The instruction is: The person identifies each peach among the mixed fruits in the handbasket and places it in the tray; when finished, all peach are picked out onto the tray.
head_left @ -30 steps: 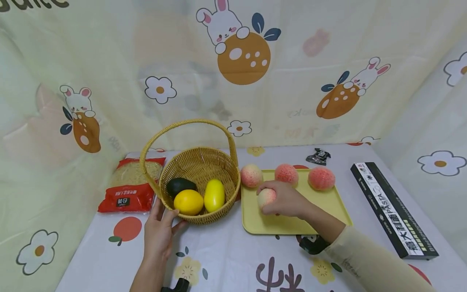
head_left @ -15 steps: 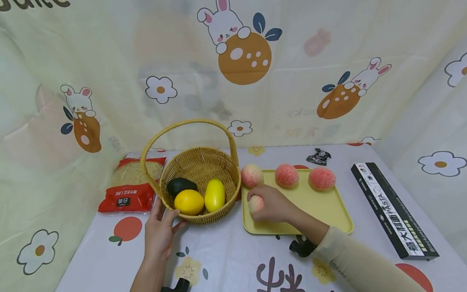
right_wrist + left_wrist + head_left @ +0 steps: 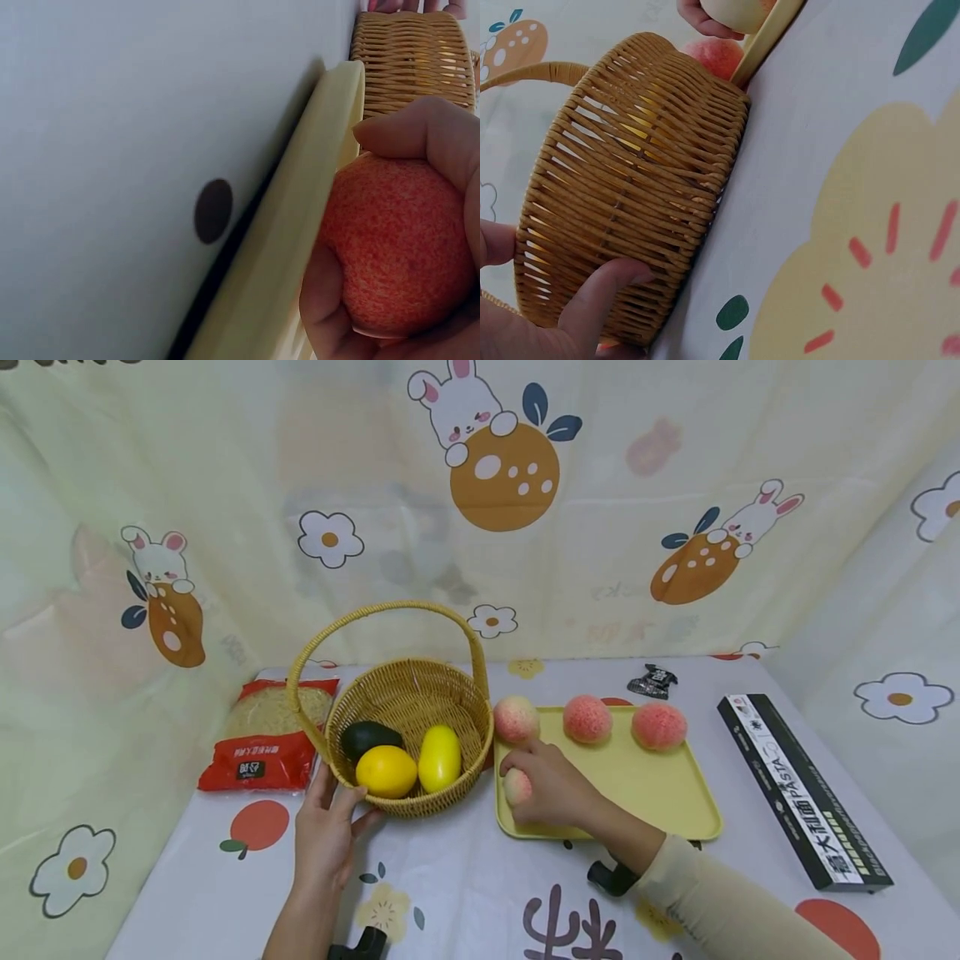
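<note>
My right hand (image 3: 551, 785) holds a peach (image 3: 517, 787) low over the left part of the yellow tray (image 3: 622, 814). In the right wrist view the fingers and thumb curl round the red peach (image 3: 401, 247), near the tray's edge (image 3: 292, 202). My left hand (image 3: 326, 839) grips the near left side of the wicker basket (image 3: 412, 806), its thumb (image 3: 604, 292) pressed on the weave. Inside the basket lie a dark avocado (image 3: 369, 741), a lemon (image 3: 386, 772) and an elongated yellow fruit (image 3: 440, 760). Three more peaches sit by the tray's far side, one (image 3: 517, 719) at its left corner.
Left of the basket lies a red-and-clear food packet (image 3: 258, 760). A black pasta box (image 3: 806, 793) lies right of the tray, and a small black wrapper (image 3: 653, 682) behind it. The basket's tall handle (image 3: 386, 607) arches upward. A patterned curtain hangs behind the table.
My right hand has moved left across the tray with the peach in its grip. My left hand and the basket have stayed in place.
</note>
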`<state>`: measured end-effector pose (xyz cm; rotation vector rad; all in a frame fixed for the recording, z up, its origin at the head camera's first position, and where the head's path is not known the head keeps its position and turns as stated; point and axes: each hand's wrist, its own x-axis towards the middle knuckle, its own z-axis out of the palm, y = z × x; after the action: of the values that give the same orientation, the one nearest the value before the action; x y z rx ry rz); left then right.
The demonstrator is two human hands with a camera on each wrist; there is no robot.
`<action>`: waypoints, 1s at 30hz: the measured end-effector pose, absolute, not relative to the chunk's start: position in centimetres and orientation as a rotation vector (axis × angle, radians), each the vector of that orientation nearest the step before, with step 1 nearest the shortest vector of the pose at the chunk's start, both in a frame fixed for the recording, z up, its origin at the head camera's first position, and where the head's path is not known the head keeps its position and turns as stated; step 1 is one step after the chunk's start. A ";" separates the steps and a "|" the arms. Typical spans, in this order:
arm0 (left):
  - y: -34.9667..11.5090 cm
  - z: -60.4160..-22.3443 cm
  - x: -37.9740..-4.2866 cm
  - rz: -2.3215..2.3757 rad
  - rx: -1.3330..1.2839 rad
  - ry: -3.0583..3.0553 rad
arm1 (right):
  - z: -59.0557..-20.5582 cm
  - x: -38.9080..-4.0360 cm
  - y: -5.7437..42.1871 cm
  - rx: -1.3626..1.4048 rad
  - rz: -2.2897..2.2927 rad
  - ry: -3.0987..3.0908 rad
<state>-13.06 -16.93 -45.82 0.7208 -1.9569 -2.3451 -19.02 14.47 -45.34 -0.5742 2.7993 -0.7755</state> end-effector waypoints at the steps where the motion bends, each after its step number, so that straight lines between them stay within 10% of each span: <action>1: -16.9 -45.8 -13.1 -2.341 0.721 -1.959 | -45.3 -19.0 14.4 -0.580 -0.767 2.806; 30: -17.0 -45.8 -13.2 -2.337 0.728 -1.958 | -44.4 -16.7 17.8 -0.659 -1.035 2.785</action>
<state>-13.17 -17.03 -45.84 0.7282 -1.9580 -2.3366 -16.68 17.76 -44.38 -0.6590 2.7849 -1.0352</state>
